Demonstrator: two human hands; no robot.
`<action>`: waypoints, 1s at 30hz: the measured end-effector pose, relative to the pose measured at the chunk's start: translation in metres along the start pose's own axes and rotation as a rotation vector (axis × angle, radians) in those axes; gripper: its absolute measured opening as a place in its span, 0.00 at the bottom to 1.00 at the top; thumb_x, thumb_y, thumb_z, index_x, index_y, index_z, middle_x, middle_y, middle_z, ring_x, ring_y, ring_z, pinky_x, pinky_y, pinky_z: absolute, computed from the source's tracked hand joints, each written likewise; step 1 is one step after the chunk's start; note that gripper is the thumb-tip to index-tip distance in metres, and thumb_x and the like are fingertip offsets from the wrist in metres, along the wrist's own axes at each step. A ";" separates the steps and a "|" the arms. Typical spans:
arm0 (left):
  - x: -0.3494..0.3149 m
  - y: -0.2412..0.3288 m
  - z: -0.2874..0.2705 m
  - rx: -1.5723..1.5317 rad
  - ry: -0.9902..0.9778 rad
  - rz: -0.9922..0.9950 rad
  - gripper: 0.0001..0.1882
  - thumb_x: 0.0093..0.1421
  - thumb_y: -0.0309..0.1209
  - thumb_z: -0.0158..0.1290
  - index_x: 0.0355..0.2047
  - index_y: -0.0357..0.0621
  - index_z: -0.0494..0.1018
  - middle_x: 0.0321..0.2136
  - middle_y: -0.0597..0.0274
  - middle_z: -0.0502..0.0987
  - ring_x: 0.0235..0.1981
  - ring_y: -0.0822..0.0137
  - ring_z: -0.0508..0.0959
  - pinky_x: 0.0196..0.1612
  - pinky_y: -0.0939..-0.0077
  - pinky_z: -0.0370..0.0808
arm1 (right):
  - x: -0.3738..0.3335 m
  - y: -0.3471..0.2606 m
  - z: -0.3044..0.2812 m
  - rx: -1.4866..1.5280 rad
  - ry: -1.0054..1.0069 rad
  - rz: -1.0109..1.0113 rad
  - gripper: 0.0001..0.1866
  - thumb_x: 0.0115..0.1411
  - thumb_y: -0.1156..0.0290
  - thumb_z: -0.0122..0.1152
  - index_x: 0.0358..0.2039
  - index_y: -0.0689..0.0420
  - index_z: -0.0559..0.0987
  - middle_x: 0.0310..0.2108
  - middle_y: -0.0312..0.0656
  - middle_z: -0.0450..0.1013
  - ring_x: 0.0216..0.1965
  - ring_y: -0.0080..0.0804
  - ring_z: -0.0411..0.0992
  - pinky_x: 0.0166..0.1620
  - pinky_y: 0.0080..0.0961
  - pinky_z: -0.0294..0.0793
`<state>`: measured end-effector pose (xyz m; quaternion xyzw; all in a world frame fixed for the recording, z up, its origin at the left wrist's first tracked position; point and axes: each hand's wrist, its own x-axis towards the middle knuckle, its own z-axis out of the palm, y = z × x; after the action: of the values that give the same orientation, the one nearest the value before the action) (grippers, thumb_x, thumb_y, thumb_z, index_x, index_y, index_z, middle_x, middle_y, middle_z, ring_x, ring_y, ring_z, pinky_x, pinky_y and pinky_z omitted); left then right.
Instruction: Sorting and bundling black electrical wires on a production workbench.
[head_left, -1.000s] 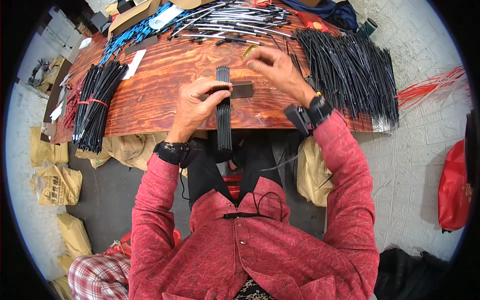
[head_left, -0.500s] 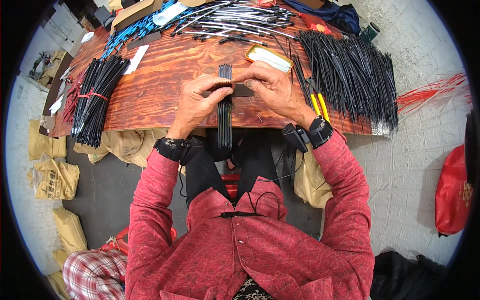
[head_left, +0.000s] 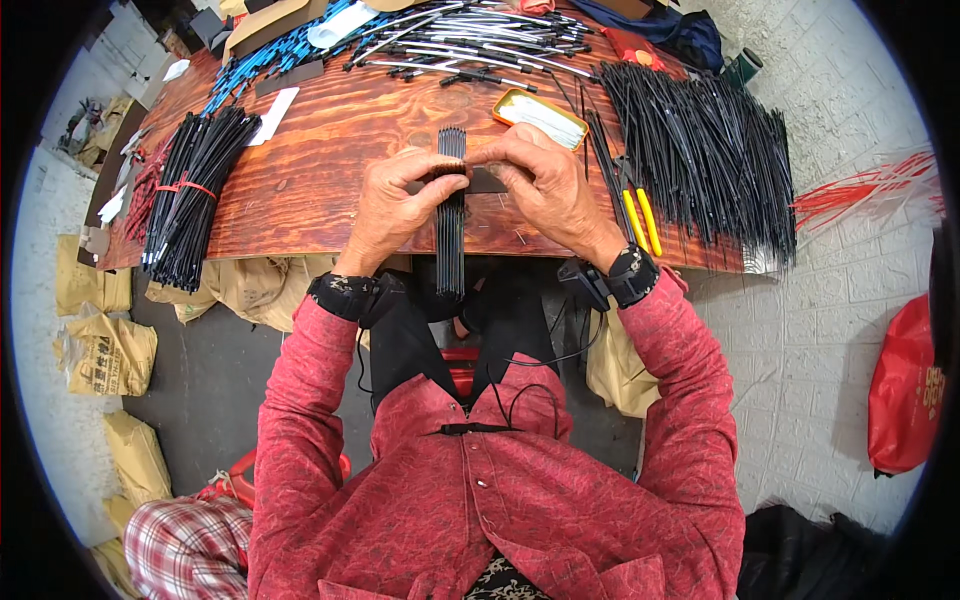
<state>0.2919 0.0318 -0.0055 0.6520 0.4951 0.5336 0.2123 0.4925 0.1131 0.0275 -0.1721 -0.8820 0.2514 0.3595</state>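
A flat row of thin black rods [head_left: 451, 240] stands lengthwise before me, overhanging the table's front edge. My left hand [head_left: 393, 207] is closed around its upper middle, thumb across the front and fingers bent behind. On the other side, my right hand [head_left: 558, 190] has thumb and forefinger together in a pinch at the row's right edge. What those fingertips hold, if anything, is too small to make out. Partly hidden behind the right fingers lies a small dark flat block [head_left: 487, 183]. Just beyond that hand sits an open yellow-rimmed tin [head_left: 545, 118] with thin whitish pieces inside.
Yellow-handled pliers [head_left: 641, 220] lie right of my right hand, beside a big heap of black rods [head_left: 700, 155]. A bundle with a red tie [head_left: 190, 195] lies at left. Silver and black rods [head_left: 470, 45] and blue ones [head_left: 275, 65] cover the far side.
My right hand has shifted slightly left, its thumb and forefinger nearer the row of rods. The left hand keeps its hold, almost unmoved.
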 end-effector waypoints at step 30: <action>0.006 -0.006 -0.003 0.046 -0.041 0.132 0.08 0.53 0.24 0.63 0.34 0.40 0.82 0.26 0.58 0.80 0.28 0.65 0.78 0.33 0.72 0.73 | 0.011 -0.007 -0.001 -0.050 -0.042 -0.100 0.05 0.58 0.78 0.62 0.36 0.61 0.79 0.31 0.39 0.73 0.32 0.27 0.73 0.37 0.26 0.72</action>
<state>0.2864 0.0391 -0.0066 0.6987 0.4589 0.5213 0.1717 0.4847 0.1133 0.0378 -0.1313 -0.9029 0.2142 0.3487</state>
